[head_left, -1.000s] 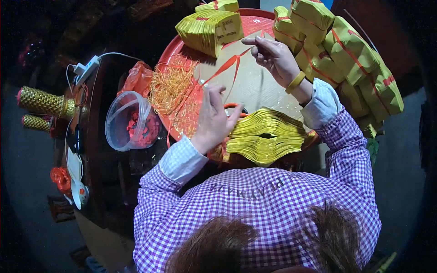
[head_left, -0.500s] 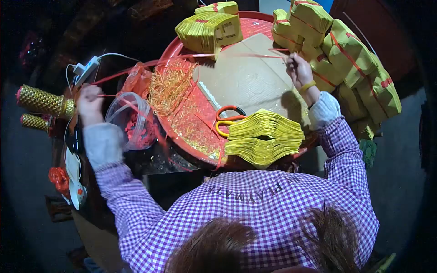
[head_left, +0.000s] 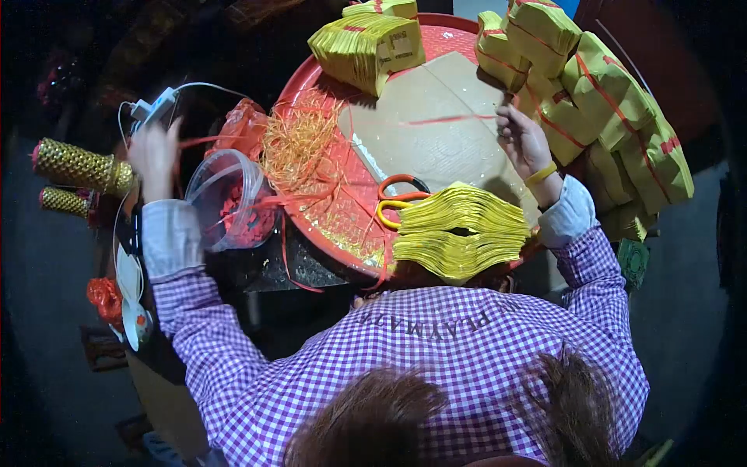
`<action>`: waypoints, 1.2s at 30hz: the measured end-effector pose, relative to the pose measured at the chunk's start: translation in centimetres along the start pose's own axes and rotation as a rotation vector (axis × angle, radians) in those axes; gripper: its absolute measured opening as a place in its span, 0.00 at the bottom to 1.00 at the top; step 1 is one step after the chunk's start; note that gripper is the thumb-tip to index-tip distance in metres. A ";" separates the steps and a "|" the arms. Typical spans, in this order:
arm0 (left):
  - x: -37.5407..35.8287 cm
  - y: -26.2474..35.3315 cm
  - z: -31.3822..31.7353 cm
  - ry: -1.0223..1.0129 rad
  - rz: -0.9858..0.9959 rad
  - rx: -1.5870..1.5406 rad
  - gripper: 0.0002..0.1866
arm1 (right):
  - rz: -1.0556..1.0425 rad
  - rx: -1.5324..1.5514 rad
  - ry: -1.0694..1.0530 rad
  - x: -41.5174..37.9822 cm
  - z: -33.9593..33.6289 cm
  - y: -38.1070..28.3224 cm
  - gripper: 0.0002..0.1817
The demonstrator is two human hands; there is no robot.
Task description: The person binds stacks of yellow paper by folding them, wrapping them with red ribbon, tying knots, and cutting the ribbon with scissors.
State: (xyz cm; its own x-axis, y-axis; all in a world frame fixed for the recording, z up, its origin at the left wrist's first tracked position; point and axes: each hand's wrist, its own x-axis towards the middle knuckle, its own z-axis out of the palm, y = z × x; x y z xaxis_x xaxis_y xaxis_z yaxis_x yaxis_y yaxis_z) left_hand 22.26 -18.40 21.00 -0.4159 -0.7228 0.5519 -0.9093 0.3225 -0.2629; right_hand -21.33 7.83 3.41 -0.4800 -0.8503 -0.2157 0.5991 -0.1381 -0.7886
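Note:
My right hand (head_left: 523,142) is closed on one end of a thin red plastic ribbon (head_left: 451,119), which trails left over the cardboard. My left hand (head_left: 154,156), slightly blurred, is raised at the left beside the clear plastic tub (head_left: 204,187); its fingers look apart. Another stretch of red ribbon (head_left: 198,142) runs close by that hand. In front of my body, a fanned stack of yellow paper (head_left: 461,233) sits at the tray's near edge. Scissors with orange and black handles (head_left: 389,204) lie against its left side.
A round red tray (head_left: 299,74) bears a cardboard sheet (head_left: 420,148) and shredded orange strips (head_left: 299,148). Tied yellow paper bundles (head_left: 611,101) are piled at right; another paper stack (head_left: 366,54) stands behind. Gold studded cylinders (head_left: 82,167) and a power strip (head_left: 156,107) are at left.
The ribbon stretched between both hands now shows as a shorter piece from my right hand. My left hand's fingers have spread. Red ribbon now hangs over the tub and the table edge.

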 end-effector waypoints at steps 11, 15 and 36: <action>-9.6 20.8 -8.0 -1.137 0.205 -1.984 0.11 | -0.090 -0.047 -0.554 -7.5 10.9 -5.2 0.18; -11.7 15.0 -8.8 -1.219 -0.077 -1.797 0.12 | -0.092 0.079 -0.312 -10.3 4.0 -5.3 0.16; -20.0 14.2 -0.6 -1.683 0.350 -0.996 0.11 | 0.002 -0.656 0.295 -21.5 -7.5 1.9 0.17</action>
State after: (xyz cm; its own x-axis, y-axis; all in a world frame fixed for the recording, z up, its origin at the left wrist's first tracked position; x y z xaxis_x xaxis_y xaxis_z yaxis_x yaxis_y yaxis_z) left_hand 17.72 1.00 6.67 -0.6597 -0.1164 -0.7425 -0.7378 0.2884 0.6103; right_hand -14.71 29.65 2.22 -0.6882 -0.6647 -0.2907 0.1360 0.2753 -0.9517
